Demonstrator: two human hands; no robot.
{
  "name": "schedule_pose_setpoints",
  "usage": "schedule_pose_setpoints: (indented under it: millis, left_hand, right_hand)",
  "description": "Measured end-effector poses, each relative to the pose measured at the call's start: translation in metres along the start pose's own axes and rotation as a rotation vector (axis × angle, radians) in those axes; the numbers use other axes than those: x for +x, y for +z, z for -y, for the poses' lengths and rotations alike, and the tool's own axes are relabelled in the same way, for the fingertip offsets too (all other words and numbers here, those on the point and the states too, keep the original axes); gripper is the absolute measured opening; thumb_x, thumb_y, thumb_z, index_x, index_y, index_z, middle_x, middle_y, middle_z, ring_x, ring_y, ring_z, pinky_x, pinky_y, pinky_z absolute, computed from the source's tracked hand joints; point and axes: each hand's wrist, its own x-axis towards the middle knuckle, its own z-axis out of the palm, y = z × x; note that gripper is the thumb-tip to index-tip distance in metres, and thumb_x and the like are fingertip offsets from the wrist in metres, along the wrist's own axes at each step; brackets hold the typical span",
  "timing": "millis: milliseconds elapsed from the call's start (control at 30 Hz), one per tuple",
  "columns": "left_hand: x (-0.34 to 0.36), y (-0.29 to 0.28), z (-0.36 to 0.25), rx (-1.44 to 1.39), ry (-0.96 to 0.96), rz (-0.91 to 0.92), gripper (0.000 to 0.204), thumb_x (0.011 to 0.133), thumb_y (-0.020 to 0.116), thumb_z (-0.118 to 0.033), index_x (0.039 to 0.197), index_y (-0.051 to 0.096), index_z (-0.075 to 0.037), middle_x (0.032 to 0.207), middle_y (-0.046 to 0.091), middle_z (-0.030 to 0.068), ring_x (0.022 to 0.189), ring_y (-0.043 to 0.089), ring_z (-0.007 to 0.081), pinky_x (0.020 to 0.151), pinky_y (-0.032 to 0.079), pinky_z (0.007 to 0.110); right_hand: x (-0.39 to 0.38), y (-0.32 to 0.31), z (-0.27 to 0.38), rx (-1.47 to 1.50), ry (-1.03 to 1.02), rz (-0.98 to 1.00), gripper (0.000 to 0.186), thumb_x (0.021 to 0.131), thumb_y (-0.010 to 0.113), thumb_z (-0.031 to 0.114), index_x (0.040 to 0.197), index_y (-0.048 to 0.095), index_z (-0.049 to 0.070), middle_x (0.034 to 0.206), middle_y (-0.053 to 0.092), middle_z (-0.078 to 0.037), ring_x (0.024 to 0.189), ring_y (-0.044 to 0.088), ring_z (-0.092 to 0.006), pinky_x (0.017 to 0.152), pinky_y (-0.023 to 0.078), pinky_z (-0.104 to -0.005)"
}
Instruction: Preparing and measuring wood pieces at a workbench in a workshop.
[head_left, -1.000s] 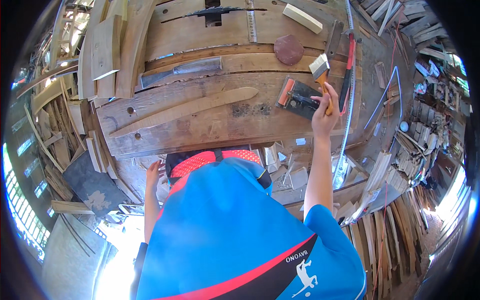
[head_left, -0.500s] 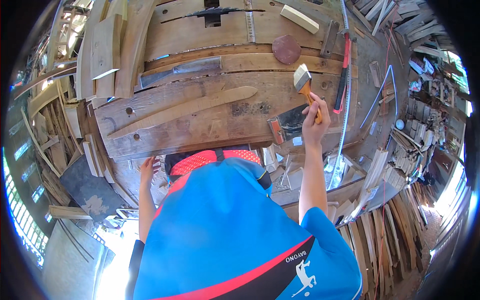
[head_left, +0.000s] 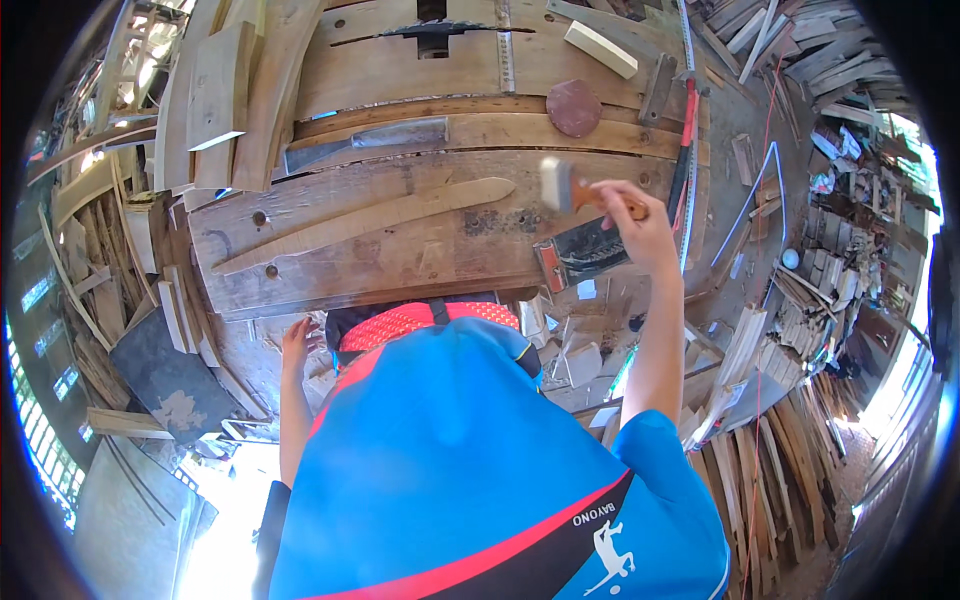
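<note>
My right hand [head_left: 640, 225] is closed around the wooden handle of a flat paintbrush [head_left: 572, 186], held above the right part of the workbench [head_left: 400, 270]. The pale bristles point left. Below the hand rests a black flat tool [head_left: 592, 248] with a red end, its kind unclear. A long, thin, curved wooden piece [head_left: 370, 226] with a pointed end lies flat left of the brush, apart from it. At my left side, my left hand [head_left: 297, 343] hangs beside the bench's near edge with fingers apart and nothing visible in it.
A toothed saw blade [head_left: 435, 29] sits in a slot at the far side. Beyond the brush lie a reddish round disc [head_left: 574, 108], a pale wood block [head_left: 601, 50] and a red-and-black long tool [head_left: 686, 150]. Boards [head_left: 220, 90] stack at far left; scrap wood [head_left: 770, 470] crowds the right.
My right hand has swung the paintbrush left and slightly down, turning its bristles from upward to leftward. My left hand stays almost where it was.
</note>
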Motion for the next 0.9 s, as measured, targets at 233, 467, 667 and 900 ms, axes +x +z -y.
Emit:
schedule_pose_setpoints:
  millis: [233,467,667,900]
  left_hand:
    - [0.004,0.003,0.016,-0.026,-0.016,0.009,0.047,0.102,0.062,-0.047,0.132,0.063,-0.011,0.12,0.075,0.0085,0.086,0.073,0.0186,0.074,0.054,0.032]
    - [-0.003,-0.004,0.014,0.009,-0.06,0.01,0.045,0.105,0.057,-0.046,0.136,0.063,-0.014,0.125,0.073,0.0062,0.096,0.071,0.0184,0.084,0.053,0.035]
    - [-0.003,-0.004,0.018,-0.044,-0.027,-0.03,0.045,0.103,0.061,-0.046,0.134,0.064,-0.012,0.12,0.075,0.0074,0.084,0.074,0.0187,0.075,0.054,0.033]
    - [-0.005,0.004,0.011,-0.01,-0.045,-0.002,0.045,0.104,0.057,-0.045,0.137,0.062,-0.014,0.127,0.072,0.0074,0.099,0.073,0.0209,0.086,0.052,0.038]
  right_hand:
    - [0.008,-0.017,0.005,-0.037,-0.021,-0.326,0.023,0.106,0.06,0.021,0.115,0.074,0.005,0.081,0.068,0.0,0.067,0.06,-0.0059,0.06,0.047,-0.0226]
    - [0.026,-0.034,0.005,-0.603,-0.079,-0.56,0.025,0.106,0.06,0.024,0.112,0.075,0.004,0.087,0.074,-0.001,0.07,0.065,-0.009,0.066,0.049,-0.0251]
    - [0.031,-0.05,0.004,-0.391,0.066,-0.293,0.023,0.103,0.064,0.027,0.112,0.075,0.009,0.085,0.074,-0.006,0.066,0.065,-0.0154,0.063,0.051,-0.0303]
    - [0.041,-0.059,-0.005,-0.164,0.122,-0.181,0.031,0.105,0.06,0.031,0.109,0.076,0.005,0.087,0.074,-0.005,0.071,0.067,-0.011,0.062,0.051,-0.0262]
